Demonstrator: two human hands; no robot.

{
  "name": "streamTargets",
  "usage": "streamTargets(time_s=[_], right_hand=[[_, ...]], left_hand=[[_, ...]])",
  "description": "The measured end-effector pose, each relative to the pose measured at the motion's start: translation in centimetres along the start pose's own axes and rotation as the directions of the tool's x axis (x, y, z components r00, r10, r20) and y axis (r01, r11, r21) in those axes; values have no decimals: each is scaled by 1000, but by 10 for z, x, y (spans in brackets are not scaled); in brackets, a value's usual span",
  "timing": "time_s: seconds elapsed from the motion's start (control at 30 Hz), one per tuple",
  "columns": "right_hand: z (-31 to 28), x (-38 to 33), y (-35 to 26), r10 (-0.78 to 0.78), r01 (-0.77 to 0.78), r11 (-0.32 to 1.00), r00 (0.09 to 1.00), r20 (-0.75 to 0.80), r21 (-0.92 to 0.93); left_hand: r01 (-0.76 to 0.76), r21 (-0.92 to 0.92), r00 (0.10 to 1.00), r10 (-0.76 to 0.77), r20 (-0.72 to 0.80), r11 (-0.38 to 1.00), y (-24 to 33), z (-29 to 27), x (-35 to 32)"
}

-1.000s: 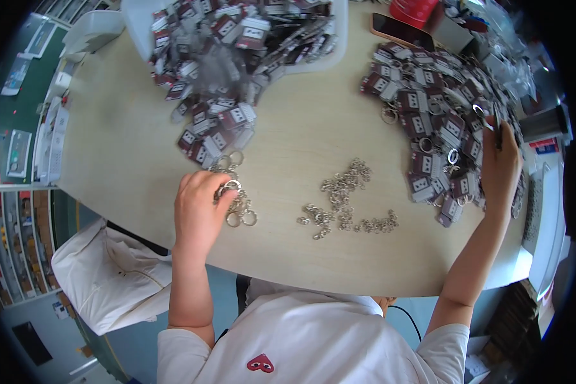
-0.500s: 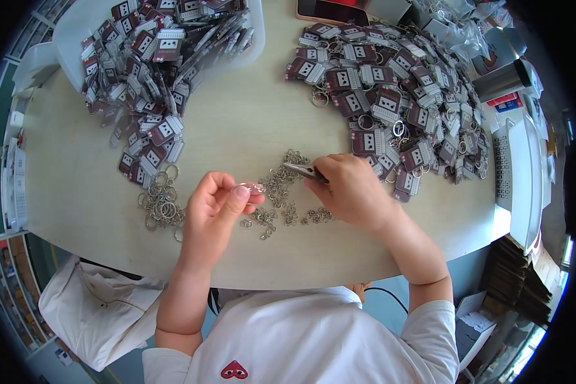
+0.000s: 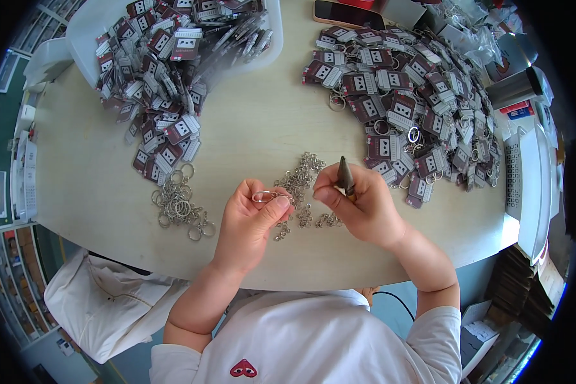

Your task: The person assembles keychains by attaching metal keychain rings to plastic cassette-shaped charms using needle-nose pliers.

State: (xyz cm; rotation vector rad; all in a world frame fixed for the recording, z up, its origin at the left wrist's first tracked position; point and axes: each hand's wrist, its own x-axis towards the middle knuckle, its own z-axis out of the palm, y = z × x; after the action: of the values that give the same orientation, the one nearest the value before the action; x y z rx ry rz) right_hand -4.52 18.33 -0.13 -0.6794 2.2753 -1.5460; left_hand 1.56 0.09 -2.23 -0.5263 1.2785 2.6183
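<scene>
Head view: left hand (image 3: 248, 214) pinches round metal ring (image 3: 263, 196); right hand (image 3: 358, 206) grips dark flat tag (image 3: 345, 176).

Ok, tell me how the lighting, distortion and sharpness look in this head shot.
Head view: even, soft light on the pale table, only faint shadows under the left hand and right hand; the fisheye bends the table edge and blackens the corners; the middle is sharp, while the tag piles toward the rim smear slightly.
</scene>
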Motion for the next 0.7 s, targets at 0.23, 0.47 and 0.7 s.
streamTargets(time_s=[0.23, 0.47, 0.7], right_hand=[[9, -5, -9, 153, -199, 887, 978, 142, 416], [9, -5, -11, 129, -165, 909, 985, 117, 383], [7, -4, -5, -12, -8, 976, 996, 89, 216]], left_hand=[[11, -89, 999, -8, 38, 996, -4, 12, -6], [-37, -46, 999, 39, 34, 998, -5, 16, -12], [-39, -76, 998, 42, 38, 996, -5, 17, -13]])
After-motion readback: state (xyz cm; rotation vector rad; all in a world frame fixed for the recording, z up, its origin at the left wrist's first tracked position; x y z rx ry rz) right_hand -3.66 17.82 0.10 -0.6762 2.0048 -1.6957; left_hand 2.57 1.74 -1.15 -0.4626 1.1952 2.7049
